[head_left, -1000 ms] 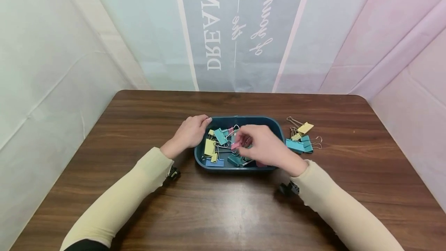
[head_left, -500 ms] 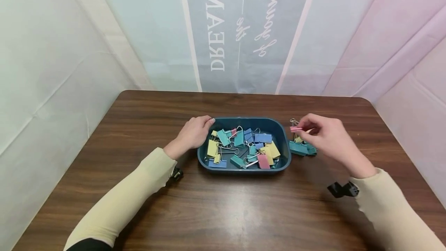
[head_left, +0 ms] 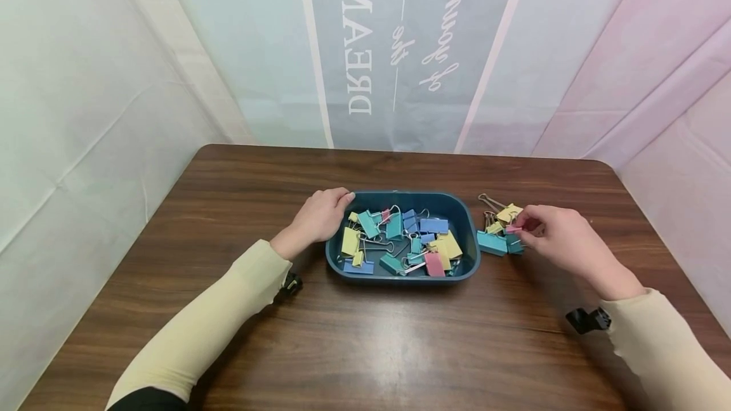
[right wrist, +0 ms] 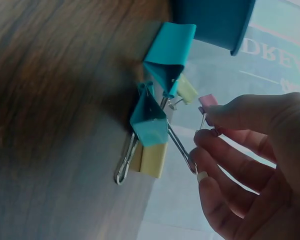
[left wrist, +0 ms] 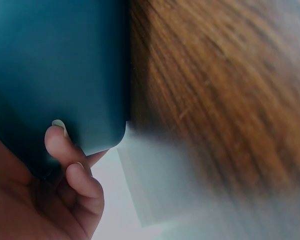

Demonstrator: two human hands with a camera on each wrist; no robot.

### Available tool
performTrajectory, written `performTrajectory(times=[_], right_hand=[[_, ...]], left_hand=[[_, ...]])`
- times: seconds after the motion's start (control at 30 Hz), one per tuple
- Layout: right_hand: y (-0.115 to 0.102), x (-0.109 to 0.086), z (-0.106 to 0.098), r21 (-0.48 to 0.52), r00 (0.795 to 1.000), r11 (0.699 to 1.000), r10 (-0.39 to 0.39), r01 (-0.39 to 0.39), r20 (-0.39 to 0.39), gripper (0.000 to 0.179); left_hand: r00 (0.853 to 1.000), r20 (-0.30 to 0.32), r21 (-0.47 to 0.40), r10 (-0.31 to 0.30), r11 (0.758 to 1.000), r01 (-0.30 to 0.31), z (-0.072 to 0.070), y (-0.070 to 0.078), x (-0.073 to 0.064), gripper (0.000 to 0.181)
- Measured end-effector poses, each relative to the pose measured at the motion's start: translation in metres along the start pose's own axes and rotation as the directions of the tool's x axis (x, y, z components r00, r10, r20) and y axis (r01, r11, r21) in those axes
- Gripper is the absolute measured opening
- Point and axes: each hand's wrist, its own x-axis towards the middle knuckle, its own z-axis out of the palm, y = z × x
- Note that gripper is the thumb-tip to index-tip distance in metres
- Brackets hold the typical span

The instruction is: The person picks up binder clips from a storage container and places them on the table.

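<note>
The right hand (head_left: 556, 233) pinches a small pink clip (head_left: 512, 229) at right of frame, likely for fine control near the teal clips (head_left: 492, 243) and yellow clips (head_left: 507, 212), while the left hand (head_left: 314, 215) grips the mid-frame tray (head_left: 403, 280) by its upper-left corner, seemingly steadying it on the counter (head_left: 342, 347).

Wore pale cream sleeves (head_left: 205, 322), wavy along the edges; showed black cloth (head_left: 150, 399) at the left one's upper end; carried small black devices (head_left: 587, 320) beside both.
</note>
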Motion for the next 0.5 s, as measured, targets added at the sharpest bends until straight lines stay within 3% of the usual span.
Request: performTrajectory(times=[0.2,0.5], right_hand=[[0.0005,0.0040,0.0044,-0.081,0.998,0.995,-0.061,0.061,0.010,0.014],[-0.0026,0.0067,0.0044,-0.122,0.996,0.989,-0.082,0.086,0.036,0.012]], left_hand=[[1.000,-0.003,0.004,0.007,1.000,-0.007,-0.0005,0.0003,0.0003,0.043],[1.000,0.002,0.005,-0.006,1.000,0.006,-0.0006,0.0010,0.0003,0.042]])
